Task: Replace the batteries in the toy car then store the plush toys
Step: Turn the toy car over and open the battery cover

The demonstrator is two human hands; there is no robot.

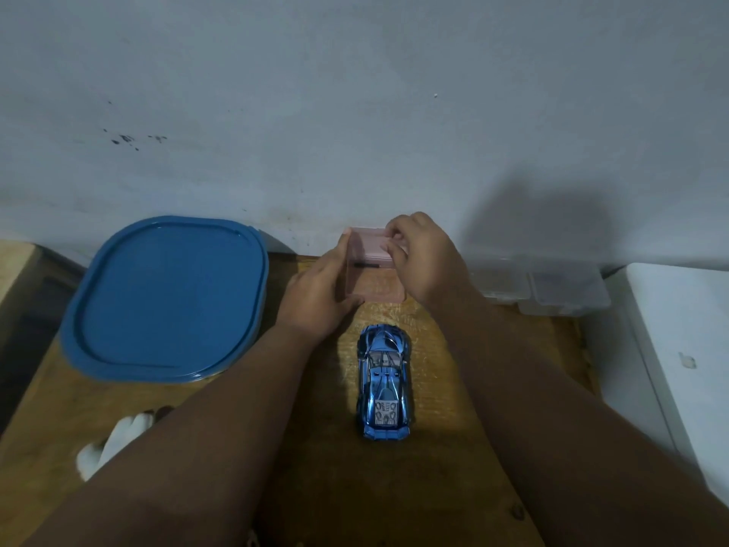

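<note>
Toy car: one, glossy metallic blue, upright on its wheels at centre of the wooden counter, lengthwise between the forearms. One pink translucent box at the wall just beyond it; a small dark item shows inside, unclear. One blue lid left. Clear containers right, count uncertain. White plush toy lower left, partly hidden. Left hand part-open, cupping the box's left side. Right hand curled, fingertips pinching its top edge.
</note>
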